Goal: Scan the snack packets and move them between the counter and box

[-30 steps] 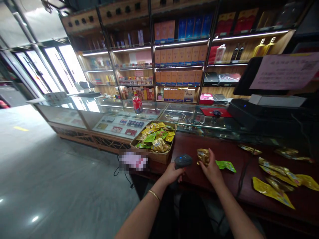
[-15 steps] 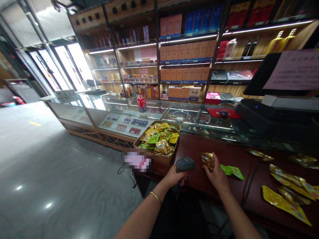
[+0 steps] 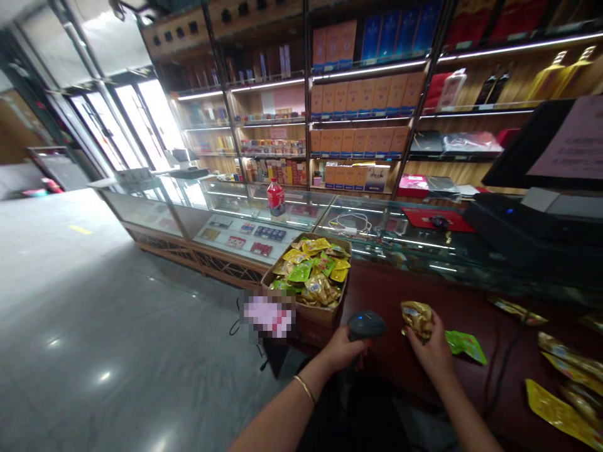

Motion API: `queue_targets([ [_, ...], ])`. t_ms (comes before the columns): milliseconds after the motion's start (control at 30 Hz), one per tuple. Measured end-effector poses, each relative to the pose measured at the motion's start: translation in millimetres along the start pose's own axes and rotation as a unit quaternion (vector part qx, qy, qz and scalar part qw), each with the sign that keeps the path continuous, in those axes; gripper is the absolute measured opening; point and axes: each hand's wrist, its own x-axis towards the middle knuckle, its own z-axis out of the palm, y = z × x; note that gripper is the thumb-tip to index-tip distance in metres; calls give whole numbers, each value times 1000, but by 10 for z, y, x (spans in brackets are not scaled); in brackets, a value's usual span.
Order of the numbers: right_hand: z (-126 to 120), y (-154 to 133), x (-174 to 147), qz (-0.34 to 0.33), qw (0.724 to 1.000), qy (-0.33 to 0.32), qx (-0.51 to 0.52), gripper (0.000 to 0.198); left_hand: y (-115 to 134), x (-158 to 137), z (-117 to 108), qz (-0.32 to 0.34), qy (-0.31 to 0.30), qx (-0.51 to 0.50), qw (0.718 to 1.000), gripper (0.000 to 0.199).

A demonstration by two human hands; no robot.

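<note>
A dark handheld barcode scanner (image 3: 366, 323) with a small blue light is gripped in my left hand (image 3: 343, 349), its head turned toward the right. My right hand (image 3: 434, 353) pinches a shiny gold snack packet (image 3: 417, 319) just above the dark red counter (image 3: 377, 289). Right beside that hand lies a green packet (image 3: 465, 346). A cardboard box (image 3: 325, 314) heaped with yellow, green and gold packets (image 3: 313, 267) stands beyond my left hand. More gold and yellow packets (image 3: 560, 408) are spread at the right of the counter.
Behind the counter runs a glass display case (image 3: 254, 216) with a red-labelled bottle (image 3: 276, 199) on top. A black monitor (image 3: 516, 150) stands at the right. A dark cable (image 3: 506, 358) crosses the counter. A blurred pink patch (image 3: 268, 316) sits left of the box.
The view has shifted, so most things appear further left-to-right displaced. The gold packet is turned and shows more of its face. The scanner's blue light now shows.
</note>
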Motion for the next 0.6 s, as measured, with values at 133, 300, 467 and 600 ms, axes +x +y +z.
queue_targets([
  [133, 15, 107, 24, -11, 1000, -12, -19, 83, -27, -3, -21, -3, -8, -7, 1000, 39],
  [300, 6, 154, 37, -28, 1000, -10, 10, 75, -30, -28, -37, -3, -10, -15, 1000, 33],
  [467, 4, 62, -2, -17, 1000, -10, 15, 83, -5, -43, -22, -8, -6, -14, 1000, 34],
  [600, -14, -36, 37, 57, 996, 0, 62, 88, 34, -60, -4, 1, 16, -8, 1000, 37],
])
